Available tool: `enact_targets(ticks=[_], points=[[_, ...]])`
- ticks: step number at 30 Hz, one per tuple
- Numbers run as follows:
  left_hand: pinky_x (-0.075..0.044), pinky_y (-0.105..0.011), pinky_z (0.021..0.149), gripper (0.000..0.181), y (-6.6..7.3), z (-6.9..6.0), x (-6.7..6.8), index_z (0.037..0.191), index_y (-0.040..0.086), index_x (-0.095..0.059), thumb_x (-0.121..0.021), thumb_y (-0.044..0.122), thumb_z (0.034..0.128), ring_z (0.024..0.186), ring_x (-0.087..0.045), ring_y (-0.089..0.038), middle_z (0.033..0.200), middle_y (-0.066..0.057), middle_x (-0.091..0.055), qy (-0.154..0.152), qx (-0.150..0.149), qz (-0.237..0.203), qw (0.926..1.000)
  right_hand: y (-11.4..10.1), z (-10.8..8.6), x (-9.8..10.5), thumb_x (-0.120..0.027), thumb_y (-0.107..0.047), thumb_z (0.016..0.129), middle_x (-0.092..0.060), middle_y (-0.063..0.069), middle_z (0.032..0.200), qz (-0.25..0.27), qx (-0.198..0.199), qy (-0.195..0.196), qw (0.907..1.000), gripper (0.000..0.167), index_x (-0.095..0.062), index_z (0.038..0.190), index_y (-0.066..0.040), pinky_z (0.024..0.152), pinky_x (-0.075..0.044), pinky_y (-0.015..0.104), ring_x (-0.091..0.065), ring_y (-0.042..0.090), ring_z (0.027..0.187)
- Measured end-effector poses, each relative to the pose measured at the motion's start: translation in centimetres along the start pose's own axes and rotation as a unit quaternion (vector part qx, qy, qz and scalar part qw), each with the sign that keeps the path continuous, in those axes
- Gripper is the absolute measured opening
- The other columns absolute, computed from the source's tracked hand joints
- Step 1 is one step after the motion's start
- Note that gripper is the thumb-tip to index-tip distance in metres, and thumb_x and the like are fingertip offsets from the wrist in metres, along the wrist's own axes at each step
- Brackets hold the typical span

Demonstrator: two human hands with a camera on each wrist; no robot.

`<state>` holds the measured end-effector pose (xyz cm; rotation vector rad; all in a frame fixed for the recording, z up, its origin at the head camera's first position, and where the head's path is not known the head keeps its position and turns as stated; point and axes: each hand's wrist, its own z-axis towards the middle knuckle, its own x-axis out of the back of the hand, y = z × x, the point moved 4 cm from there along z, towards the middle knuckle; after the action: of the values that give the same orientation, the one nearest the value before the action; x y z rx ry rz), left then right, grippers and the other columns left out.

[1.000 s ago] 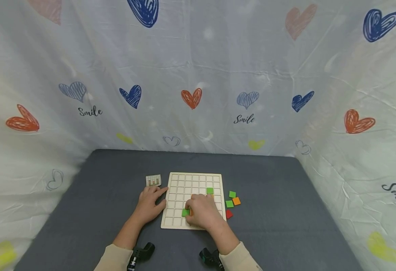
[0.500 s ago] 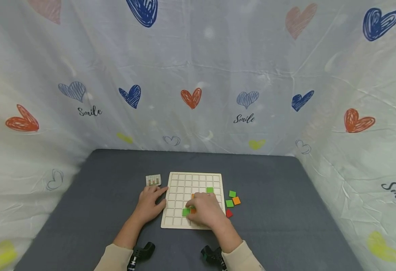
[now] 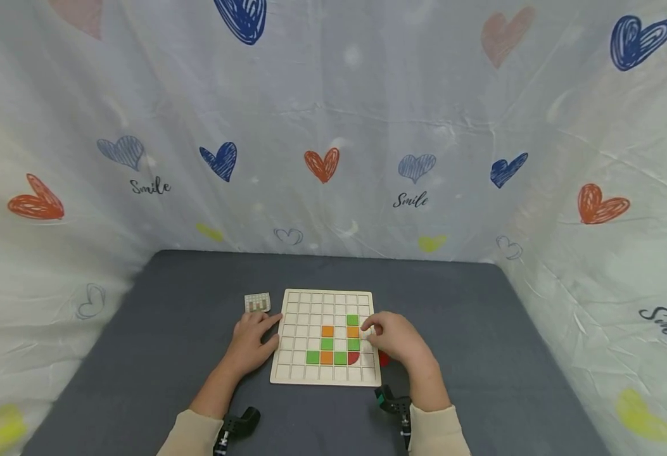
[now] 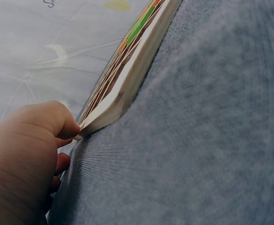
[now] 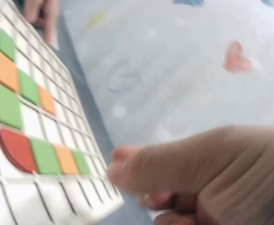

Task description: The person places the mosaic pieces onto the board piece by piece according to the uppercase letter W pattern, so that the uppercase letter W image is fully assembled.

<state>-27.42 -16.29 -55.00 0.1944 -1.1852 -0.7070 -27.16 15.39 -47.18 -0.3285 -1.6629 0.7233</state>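
A cream grid board (image 3: pixel 299 373) lies on the dark table, carrying several green and orange square tiles and one red tile (image 3: pixel 353 358) with a rounded corner. My left hand (image 3: pixel 249 345) rests beside the board's left side, fingertips touching its edge; in the left wrist view that hand (image 4: pixel 29 159) touches the board's corner (image 4: pixel 113 105). Over the board's right edge hovers my right hand (image 3: pixel 404 339), thumb and index finger apart, with no tile visible between them. The right wrist view shows this hand (image 5: pixel 197 173) blurred, beside the row with the red tile (image 5: pixel 18 150).
A small patterned card (image 3: pixel 257 302) lies behind my left hand. Another red piece (image 3: pixel 384 359) shows partly beside the board's right edge, below my right hand, which hides the spot where other loose tiles lay. A curtain printed with hearts (image 3: pixel 322 166) surrounds the table.
My right hand has moved right, off the lower middle of the board to its right edge, uncovering the orange, green and red tiles there. My left hand has stayed in place.
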Motion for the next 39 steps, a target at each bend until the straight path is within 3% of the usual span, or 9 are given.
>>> enact_targets(ticks=[5, 11, 18, 24, 29, 32, 36, 39], points=[[-0.037, -0.053, 0.088, 0.042, 0.0, 0.0, 0.0, 0.135, 0.009, -0.069, -0.068, 0.014, 0.0935, 0.1, -0.048, -0.029, 0.104, -0.004, -0.057, 0.004, -0.002, 0.006, 1.0, 1.9, -1.1, 0.6, -0.076, 0.005, 0.081, -0.048, 0.003, 0.066, 0.021, -0.062, -0.051, 0.9965, 0.018, -0.072, 0.093, -0.008, 0.056, -0.033, 0.031, -0.037, 0.016, 0.057], [-0.036, -0.053, 0.088, 0.043, 0.0, 0.0, 0.1, 0.136, 0.008, -0.069, -0.068, 0.014, 0.0934, 0.099, -0.047, -0.029, 0.104, -0.005, -0.057, 0.0, 0.0, 0.003, 1.0, 2.9, -1.4, -0.1, -0.078, 0.011, 0.073, -0.056, 0.005, 0.077, -0.016, -0.11, -0.093, 0.9894, 0.03, -0.069, 0.091, -0.011, 0.055, -0.036, 0.031, -0.044, 0.019, 0.061], [-0.036, -0.052, 0.086, 0.041, -0.1, -0.1, 0.0, 0.134, 0.008, -0.069, -0.068, 0.014, 0.0934, 0.097, -0.047, -0.028, 0.103, -0.005, -0.057, 0.006, -0.006, 0.004, 1.0, 3.8, -0.6, -0.4, -0.079, 0.009, 0.074, -0.056, 0.005, 0.078, -0.028, -0.094, -0.047, 0.9941, 0.027, -0.069, 0.088, -0.011, 0.055, -0.037, 0.031, -0.045, 0.02, 0.061], [-0.037, -0.052, 0.086, 0.041, 0.0, -0.1, 0.1, 0.134, 0.007, -0.07, -0.068, 0.015, 0.0932, 0.1, -0.049, -0.03, 0.103, -0.005, -0.057, 0.01, -0.007, 0.003, 0.9999, 4.9, -0.5, 0.4, -0.084, 0.004, 0.074, -0.058, 0.003, 0.083, -0.024, -0.08, -0.01, 0.9964, 0.025, -0.072, 0.091, -0.01, 0.062, -0.043, 0.034, -0.05, 0.021, 0.07], [-0.037, -0.052, 0.087, 0.042, 0.0, 0.1, 0.1, 0.135, 0.008, -0.069, -0.068, 0.016, 0.0935, 0.102, -0.048, -0.03, 0.104, -0.005, -0.058, 0.001, 0.0, 0.004, 1.0, 5.6, -0.5, 1.0, -0.076, 0.007, 0.075, -0.066, 0.003, 0.091, -0.022, -0.073, 0.01, 0.9971, 0.028, -0.079, 0.096, -0.011, 0.067, -0.045, 0.035, -0.052, 0.02, 0.075], [-0.037, -0.053, 0.088, 0.043, 0.0, 0.1, 0.0, 0.136, 0.009, -0.069, -0.068, 0.015, 0.0937, 0.102, -0.048, -0.03, 0.105, -0.006, -0.058, -0.006, 0.005, 0.004, 1.0, 5.7, -0.6, 1.2, -0.078, 0.004, 0.076, -0.065, 0.003, 0.089, -0.016, -0.075, 0.013, 0.997, 0.025, -0.076, 0.098, -0.007, 0.067, -0.045, 0.036, -0.052, 0.02, 0.074], [-0.037, -0.055, 0.089, 0.043, 0.0, 0.1, 0.1, 0.136, 0.009, -0.068, -0.068, 0.015, 0.0938, 0.104, -0.049, -0.031, 0.105, -0.006, -0.058, -0.009, 0.007, 0.002, 0.9999, 5.6, -0.8, 1.1, -0.089, -0.009, 0.074, -0.057, 0.003, 0.081, -0.01, -0.09, -0.006, 0.9959, 0.029, -0.066, 0.092, -0.006, 0.065, -0.043, 0.036, -0.051, 0.02, 0.071], [-0.036, -0.055, 0.089, 0.043, 0.0, 0.1, 0.1, 0.136, 0.008, -0.068, -0.069, 0.014, 0.0935, 0.104, -0.049, -0.032, 0.105, -0.006, -0.058, -0.003, 0.003, -0.001, 1.0, 5.7, -0.7, 0.9, -0.088, -0.011, 0.072, -0.057, 0.002, 0.078, -0.018, -0.095, -0.011, 0.9953, 0.027, -0.065, 0.087, -0.007, 0.063, -0.041, 0.033, -0.05, 0.019, 0.068]])
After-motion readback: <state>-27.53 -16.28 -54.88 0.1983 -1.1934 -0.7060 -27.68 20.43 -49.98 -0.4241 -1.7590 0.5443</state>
